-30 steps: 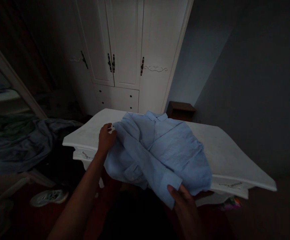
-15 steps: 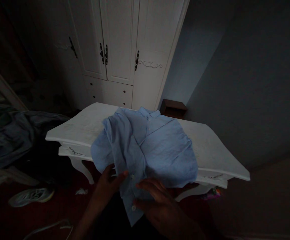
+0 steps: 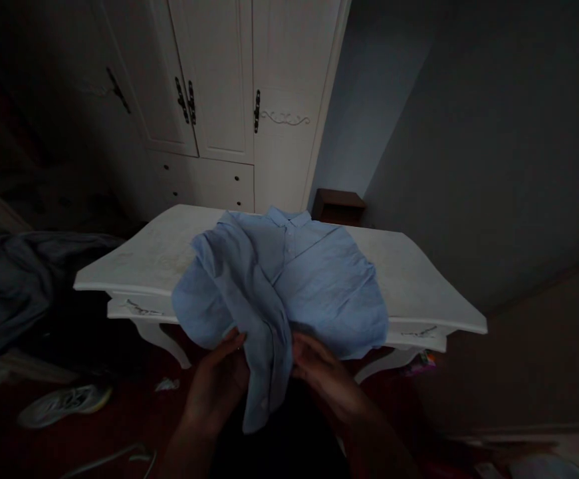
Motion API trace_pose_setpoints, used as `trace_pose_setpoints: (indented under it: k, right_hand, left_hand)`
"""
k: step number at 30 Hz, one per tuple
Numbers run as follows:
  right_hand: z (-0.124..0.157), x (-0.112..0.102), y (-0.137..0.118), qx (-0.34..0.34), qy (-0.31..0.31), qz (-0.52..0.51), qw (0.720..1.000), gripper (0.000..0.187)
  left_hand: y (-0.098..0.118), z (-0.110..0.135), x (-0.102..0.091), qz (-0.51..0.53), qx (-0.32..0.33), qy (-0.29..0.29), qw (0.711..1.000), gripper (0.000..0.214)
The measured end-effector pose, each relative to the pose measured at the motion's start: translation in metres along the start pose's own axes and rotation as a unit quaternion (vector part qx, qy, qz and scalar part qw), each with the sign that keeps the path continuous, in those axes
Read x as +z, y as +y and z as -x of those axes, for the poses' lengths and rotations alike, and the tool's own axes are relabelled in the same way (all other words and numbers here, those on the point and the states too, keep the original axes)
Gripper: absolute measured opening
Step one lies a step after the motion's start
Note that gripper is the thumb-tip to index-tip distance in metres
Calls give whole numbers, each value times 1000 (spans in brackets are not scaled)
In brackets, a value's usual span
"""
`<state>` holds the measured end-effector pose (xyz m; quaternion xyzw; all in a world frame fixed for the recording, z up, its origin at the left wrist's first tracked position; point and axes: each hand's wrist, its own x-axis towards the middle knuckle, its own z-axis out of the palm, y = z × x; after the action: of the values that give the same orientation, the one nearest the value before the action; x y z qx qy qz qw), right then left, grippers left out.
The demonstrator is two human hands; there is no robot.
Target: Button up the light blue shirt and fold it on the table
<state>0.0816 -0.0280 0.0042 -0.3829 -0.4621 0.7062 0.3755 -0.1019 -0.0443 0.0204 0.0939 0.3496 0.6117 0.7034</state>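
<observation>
the light blue shirt (image 3: pixel 329 286) lies front side up on the white tabletop (image 3: pixel 419 279), collar (image 3: pixel 289 218) at the far edge and lower body overhanging the near edge. one sleeve (image 3: pixel 249 293) is brought diagonally across the body toward the person; its cuff (image 3: pixel 255 416), bearing a button (image 3: pixel 264 403), hangs clear of the front edge. the left hand (image 3: pixel 222 372) is half curled, fingertips at the sleeve's left margin; the right hand (image 3: pixel 319 372) is likewise curled, fingertips at the opposite margin and partly hidden by cloth. both hands contact the sleeve; grip tightness cannot be determined. handling: the fabric appears light, soft and limp, prone to creasing and to sliding off if the overhang is pulled; breakage is unlikely. recommended hold points: the firmer cuff, the sleeve edges, or the shoulder seams, using a light pinch. beyond the tabletop stands a white wardrobe (image 3: pixel 224 100), with a brown box-like unit (image 3: pixel 340 203) to its right. gray cloth (image 3: pixel 14 286) is heaped at left; a shoe (image 3: pixel 60 406) rests on the dark red floor (image 3: pixel 134 426).
</observation>
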Motion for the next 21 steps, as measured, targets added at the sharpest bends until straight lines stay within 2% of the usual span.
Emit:
trace_pose_setpoints:
  k: [2, 4, 7, 10, 12, 15, 17, 19, 21]
  right_hand:
    - [-3, 5, -11, -15, 2, 23, 1000, 40]
    - [-3, 7, -27, -58, 29, 74, 995, 32]
    - [4, 4, -54, -128, 75, 154, 977, 30]
    - [11, -9, -69, -135, 105, 189, 967, 29]
    - [11, -25, -64, -119, 147, 206, 960, 35]
    - [6, -52, -42, -85, 210, 253, 941, 47]
    - [3, -66, -27, -73, 231, 289, 926, 47]
    - [2, -74, -19, -74, 240, 326, 912, 44]
    - [3, -75, -22, -82, 245, 365, 894, 42]
  left_hand:
    - [0, -3, -4, -6, -31, -14, 999, 17]
    - [1, -5, -7, -17, -45, -36, 998, 23]
    - [1, -7, -9, -51, -33, -77, 995, 30]
    - [-3, -9, -7, -99, -25, -98, 990, 35]
    - [-8, -13, -7, -127, -22, -91, 987, 35]
    - [-18, -22, -11, -194, -20, -56, 979, 38]
    - [-24, -27, -16, -260, -12, -38, 965, 39]
    - [-25, -30, -22, -324, 4, -24, 946, 39]
    - [-18, -30, -28, -368, 23, -5, 930, 43]
